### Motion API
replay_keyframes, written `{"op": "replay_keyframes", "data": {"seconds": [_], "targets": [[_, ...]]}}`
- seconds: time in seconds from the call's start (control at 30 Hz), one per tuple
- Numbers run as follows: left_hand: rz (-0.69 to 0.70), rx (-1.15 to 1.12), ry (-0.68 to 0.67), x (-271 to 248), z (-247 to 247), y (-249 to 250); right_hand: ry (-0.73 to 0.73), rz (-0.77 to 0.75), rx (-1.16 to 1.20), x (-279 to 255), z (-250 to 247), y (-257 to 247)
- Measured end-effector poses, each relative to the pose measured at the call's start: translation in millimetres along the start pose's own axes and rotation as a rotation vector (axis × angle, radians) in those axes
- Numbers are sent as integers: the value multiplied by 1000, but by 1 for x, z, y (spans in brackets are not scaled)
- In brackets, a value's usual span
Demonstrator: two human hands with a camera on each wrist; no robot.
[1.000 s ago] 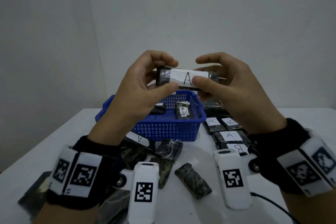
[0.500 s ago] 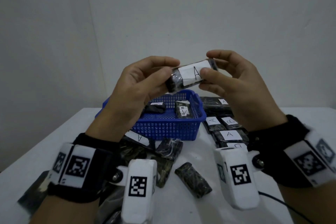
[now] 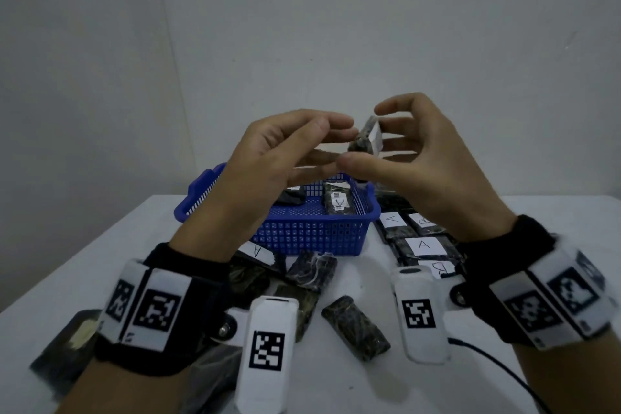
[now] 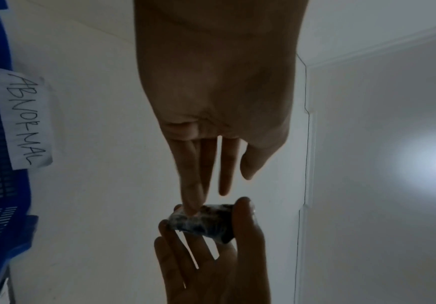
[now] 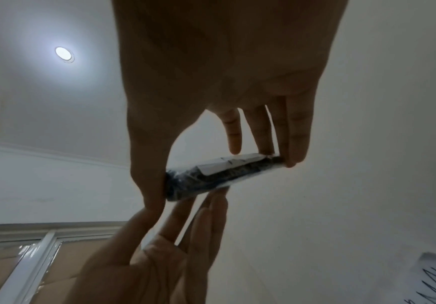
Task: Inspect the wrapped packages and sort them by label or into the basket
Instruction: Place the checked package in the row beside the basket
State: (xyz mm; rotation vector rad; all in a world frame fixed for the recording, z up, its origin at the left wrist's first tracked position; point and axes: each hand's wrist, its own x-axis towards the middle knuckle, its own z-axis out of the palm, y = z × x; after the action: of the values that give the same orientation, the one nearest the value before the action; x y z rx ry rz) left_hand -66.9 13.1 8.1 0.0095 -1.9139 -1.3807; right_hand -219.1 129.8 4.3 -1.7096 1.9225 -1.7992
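I hold one wrapped package (image 3: 366, 141) up at chest height, above the blue basket (image 3: 312, 235) and well clear of the tabletop (image 3: 336, 376); my right hand (image 3: 420, 175) has it end to end, thumb on one end and fingertips (image 5: 293, 158) on the other, so that grip is clamped on the package by its ends alone; my left hand (image 3: 279, 161) is stretched nearly straight, one fingertip touching the package from below, fingers apart and holding nothing; the white label faces away from me, edge-on, so I cannot read it now.

The risk, as I judge it: the film wrap looks slick, and a pinch by the ends could let the package twist out and drop; it would likely land in the basket, which carries a paper sign (image 4: 23, 119) reading ABNORMAL, and so be sorted wrongly; or it could fall on the rows of lettered packages (image 3: 423, 245) just right of the basket and knock them out of order.
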Motion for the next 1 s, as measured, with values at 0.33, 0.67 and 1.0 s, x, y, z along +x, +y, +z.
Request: {"op": "replay_keyframes", "data": {"seconds": [0.33,0.67,1.0], "targets": [[-95,-47,1,0,-1,-2,-196,-269,-177,4,1,9],[-138,8,-52,0,-5,-6,-303,-185,-157,1,0,7],[-9,347,-40,2,-7,-9,26,-66,-18,6,3,2]]}}
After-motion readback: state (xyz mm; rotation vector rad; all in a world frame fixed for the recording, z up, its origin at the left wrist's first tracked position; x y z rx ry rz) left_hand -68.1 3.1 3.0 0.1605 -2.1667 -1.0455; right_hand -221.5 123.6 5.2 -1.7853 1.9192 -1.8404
